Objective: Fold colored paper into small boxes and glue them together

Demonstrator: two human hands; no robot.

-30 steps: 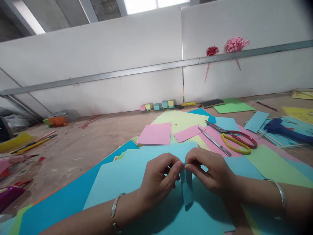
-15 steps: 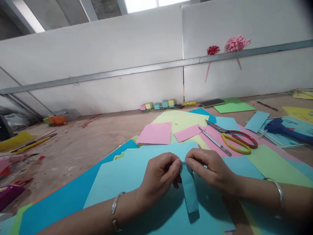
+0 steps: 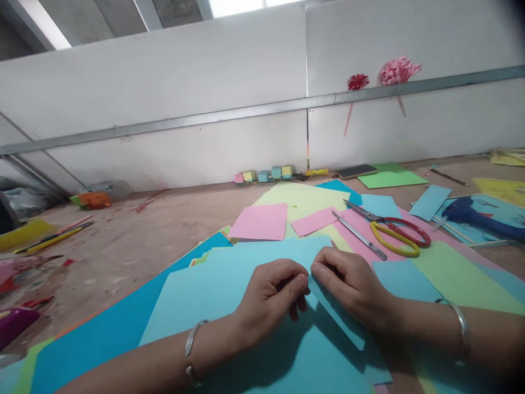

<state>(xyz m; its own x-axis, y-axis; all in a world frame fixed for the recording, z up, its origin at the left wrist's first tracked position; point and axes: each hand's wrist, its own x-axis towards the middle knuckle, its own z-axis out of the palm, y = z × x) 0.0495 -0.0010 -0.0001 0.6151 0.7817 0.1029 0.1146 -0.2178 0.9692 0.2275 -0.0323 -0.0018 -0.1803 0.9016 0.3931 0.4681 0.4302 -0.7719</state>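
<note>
A light blue paper strip (image 3: 338, 314) slants down to the right beneath my right hand, its near end raised over the sheets and casting a shadow. My right hand (image 3: 348, 279) pinches the far end between thumb and fingers. The closed thumb and forefinger of my left hand (image 3: 273, 290) meet at that same end, the fingertips of both hands nearly touching. Both hands are above a large light blue sheet (image 3: 213, 295). The fingers partly hide the pinched edge of the strip.
Scissors (image 3: 394, 230) with red and yellow handles and a craft knife (image 3: 361, 236) lie beyond my right hand. A pink square (image 3: 259, 221) sits farther back. At right is a blue glue gun (image 3: 479, 219). Pencils (image 3: 57, 238) lie left, and small paper blocks (image 3: 263, 175) stand by the wall.
The strip has swung from hanging nearly straight toward me to slanting right, with its near end now under my right hand. Both hands have stayed almost in place.
</note>
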